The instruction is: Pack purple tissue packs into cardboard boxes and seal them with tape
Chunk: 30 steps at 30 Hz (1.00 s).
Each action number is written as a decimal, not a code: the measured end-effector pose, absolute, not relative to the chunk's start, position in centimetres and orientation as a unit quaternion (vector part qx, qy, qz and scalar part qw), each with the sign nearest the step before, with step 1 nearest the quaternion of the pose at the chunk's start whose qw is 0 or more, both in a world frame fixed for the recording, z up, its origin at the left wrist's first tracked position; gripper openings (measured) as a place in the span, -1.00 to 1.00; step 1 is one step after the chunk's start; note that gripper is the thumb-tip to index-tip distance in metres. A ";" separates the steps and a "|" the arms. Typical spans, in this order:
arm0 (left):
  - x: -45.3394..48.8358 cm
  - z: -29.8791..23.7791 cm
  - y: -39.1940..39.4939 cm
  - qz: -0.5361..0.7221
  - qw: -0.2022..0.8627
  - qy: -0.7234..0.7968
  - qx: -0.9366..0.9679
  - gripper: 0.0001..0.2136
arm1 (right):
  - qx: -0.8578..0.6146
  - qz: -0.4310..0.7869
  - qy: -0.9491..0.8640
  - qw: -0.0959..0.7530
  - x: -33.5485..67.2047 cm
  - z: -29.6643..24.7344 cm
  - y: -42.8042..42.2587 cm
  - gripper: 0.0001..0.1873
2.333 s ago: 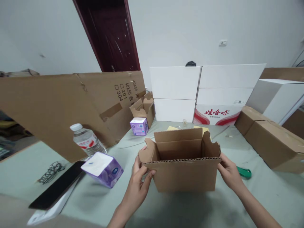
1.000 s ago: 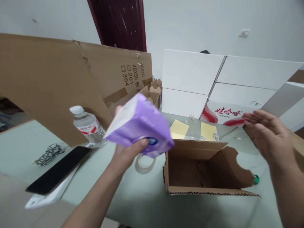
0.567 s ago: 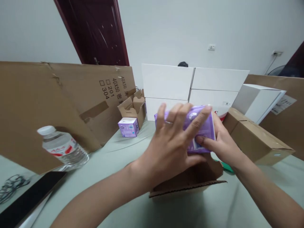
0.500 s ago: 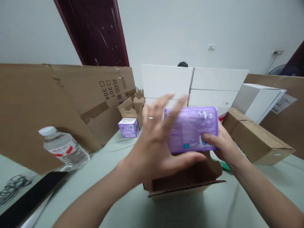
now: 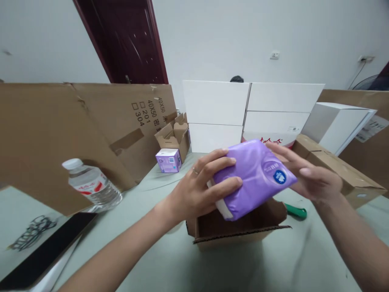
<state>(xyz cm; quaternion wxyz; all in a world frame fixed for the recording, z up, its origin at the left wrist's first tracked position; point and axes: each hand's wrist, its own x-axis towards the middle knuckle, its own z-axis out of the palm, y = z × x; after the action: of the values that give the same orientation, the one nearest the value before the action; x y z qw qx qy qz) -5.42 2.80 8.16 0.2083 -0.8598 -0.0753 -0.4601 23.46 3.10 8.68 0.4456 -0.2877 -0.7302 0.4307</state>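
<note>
A purple tissue pack [image 5: 251, 176] with a round blue logo is held tilted above a small open cardboard box [image 5: 243, 237]. My left hand [image 5: 202, 184], wearing a ring, grips the pack's left end with fingers over its face; the thumb is hidden. On the right, my right hand [image 5: 314, 176] is open beside the pack, its fingers stretched toward the far edge. Whether those fingertips touch the pack is hidden. Beyond the right side of the box lies a green handle [image 5: 295, 211].
Left are a lying water bottle [image 5: 94, 184], a black flat strip [image 5: 50, 247] and a coiled cable [image 5: 35, 232]. Behind stand a purple-and-white pack [image 5: 168, 161], an open carton [image 5: 174, 136] and white panels [image 5: 216, 103]. A closed brown box [image 5: 343, 170] is right. A person's hair shows above the panels.
The pack has turned over, from its printed side to the side with the blue logo. My left hand has closed on its left end, while my right hand has let go and opened.
</note>
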 end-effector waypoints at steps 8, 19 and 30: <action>-6.3 8.8 2.9 -0.405 0.181 -0.039 -0.895 -0.79 | -0.332 0.133 -0.904 0.236 22.4 13.2 1.3 0.38; -12.4 -3.6 -1.8 -0.555 -0.324 -0.299 -0.705 -0.25 | -0.432 0.042 -0.878 0.201 25.6 6.4 0.9 -0.04; -9.4 -8.4 -1.6 -0.486 -0.286 -0.292 -0.773 0.40 | -0.482 0.082 -0.857 0.161 24.5 4.8 -0.8 -0.17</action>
<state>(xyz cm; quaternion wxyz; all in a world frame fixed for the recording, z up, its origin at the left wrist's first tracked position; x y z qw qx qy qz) -9.41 -1.56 -8.36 -0.2860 -0.7727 -0.2922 -0.4856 24.53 -0.82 4.77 0.1613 -0.4820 -0.8573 0.0818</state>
